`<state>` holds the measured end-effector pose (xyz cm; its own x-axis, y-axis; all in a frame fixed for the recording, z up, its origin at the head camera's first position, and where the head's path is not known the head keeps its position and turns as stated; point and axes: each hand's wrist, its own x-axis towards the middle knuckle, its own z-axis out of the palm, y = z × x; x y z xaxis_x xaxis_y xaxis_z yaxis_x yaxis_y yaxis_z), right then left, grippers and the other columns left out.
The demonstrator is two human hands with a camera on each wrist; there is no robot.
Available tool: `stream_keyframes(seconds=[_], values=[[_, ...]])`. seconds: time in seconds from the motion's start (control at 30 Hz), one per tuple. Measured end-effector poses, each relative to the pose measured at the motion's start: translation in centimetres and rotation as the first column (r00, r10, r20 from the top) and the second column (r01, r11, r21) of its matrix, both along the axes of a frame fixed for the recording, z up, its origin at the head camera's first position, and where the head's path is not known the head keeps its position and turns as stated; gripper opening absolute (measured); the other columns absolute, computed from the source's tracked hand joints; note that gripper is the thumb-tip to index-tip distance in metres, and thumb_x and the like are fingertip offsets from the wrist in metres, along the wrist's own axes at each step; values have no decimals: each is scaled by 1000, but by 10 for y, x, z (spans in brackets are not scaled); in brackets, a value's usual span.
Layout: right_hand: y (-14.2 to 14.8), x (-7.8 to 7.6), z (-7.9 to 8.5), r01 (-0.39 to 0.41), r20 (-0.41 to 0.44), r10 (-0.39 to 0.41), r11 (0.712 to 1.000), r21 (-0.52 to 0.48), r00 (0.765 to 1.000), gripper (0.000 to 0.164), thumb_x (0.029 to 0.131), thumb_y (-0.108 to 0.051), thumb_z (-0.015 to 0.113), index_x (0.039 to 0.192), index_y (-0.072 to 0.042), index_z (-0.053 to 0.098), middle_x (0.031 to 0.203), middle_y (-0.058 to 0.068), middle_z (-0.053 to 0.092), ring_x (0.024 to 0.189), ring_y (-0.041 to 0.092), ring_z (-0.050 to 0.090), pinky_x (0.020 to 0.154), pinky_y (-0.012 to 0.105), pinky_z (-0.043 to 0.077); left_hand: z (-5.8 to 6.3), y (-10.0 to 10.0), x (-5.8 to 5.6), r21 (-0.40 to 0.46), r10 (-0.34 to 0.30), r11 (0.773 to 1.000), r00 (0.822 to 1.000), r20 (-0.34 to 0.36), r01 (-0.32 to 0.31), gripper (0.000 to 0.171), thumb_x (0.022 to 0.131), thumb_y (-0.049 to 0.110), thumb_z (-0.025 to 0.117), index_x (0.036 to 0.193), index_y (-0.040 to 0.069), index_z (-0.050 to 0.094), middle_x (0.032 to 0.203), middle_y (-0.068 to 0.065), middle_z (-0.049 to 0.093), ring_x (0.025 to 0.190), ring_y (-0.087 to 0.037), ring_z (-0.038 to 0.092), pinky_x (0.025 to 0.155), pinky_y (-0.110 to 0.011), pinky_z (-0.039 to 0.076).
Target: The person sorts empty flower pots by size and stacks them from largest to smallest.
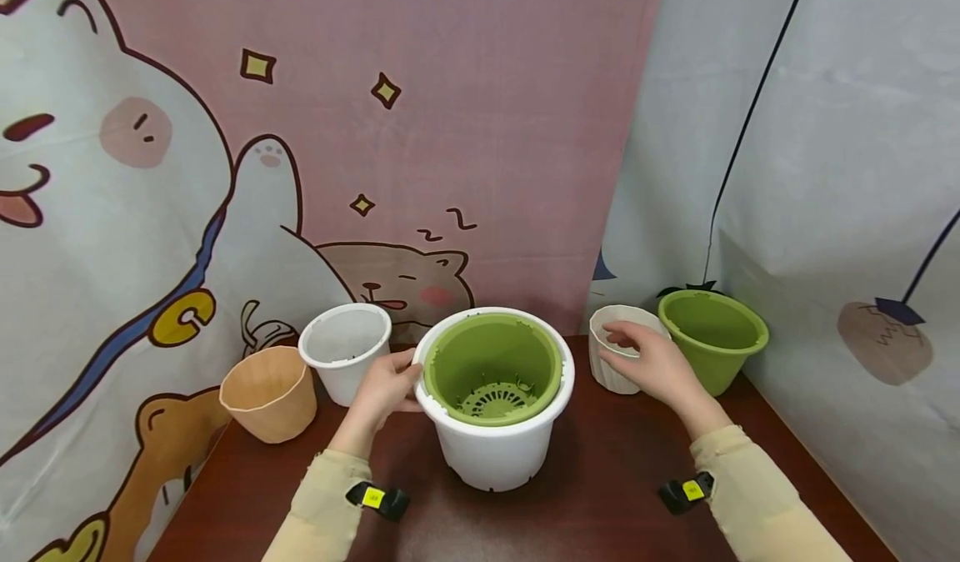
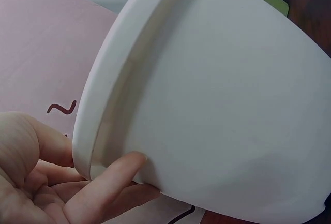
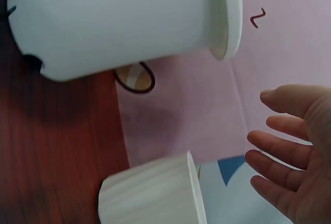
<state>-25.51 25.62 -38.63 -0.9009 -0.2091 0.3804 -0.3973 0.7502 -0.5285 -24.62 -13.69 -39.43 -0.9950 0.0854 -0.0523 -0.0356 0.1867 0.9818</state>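
Head view: left hand [image 1: 386, 385] is pinching the rim of the big white pot [image 1: 495, 458] mid-tabletop [image 1: 450, 533], green pot [image 1: 491, 347] nested inside; right hand [image 1: 651, 363] is just loose, holding nothing, near the ribbed cream pot [image 1: 611, 381]; second green pot [image 1: 712, 328] sits right; smaller white pot [image 1: 345, 378] and peach pot [image 1: 273, 399] left

The big white pot [image 1: 495, 458] looks like smooth plastic. The counter [image 1: 600, 462] looks like shiny wood, the wall sheet [image 1: 510, 128] like cloth.

Left fingers [image 2: 109, 184] bent; right fingers [image 3: 283, 151] loose
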Motion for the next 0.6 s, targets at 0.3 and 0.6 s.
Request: stream_keyframes(seconds=[0.3,0.6], values=[[40,6,-10,54,-22,-53,997,57,998,45,87,-14,75,126,5,61,118,23,65,104,41,62,87,58,51,-1,-1,0,1,3,1000,1000,-3,-3,40,102,2,48,140,-8,49,115,-30,63,79,-30,69,64,-44,62],[77,8,-21,152,-4,-153,979,134,988,47,87,-16,74,126,6,61,118,28,63,109,47,57,90,63,45,-2,-1,-2,-7,2,1000,1000,-4,-2,40,102,3,48,140,-7,50,113,-28,64,78,-29,69,64,-43,62]])
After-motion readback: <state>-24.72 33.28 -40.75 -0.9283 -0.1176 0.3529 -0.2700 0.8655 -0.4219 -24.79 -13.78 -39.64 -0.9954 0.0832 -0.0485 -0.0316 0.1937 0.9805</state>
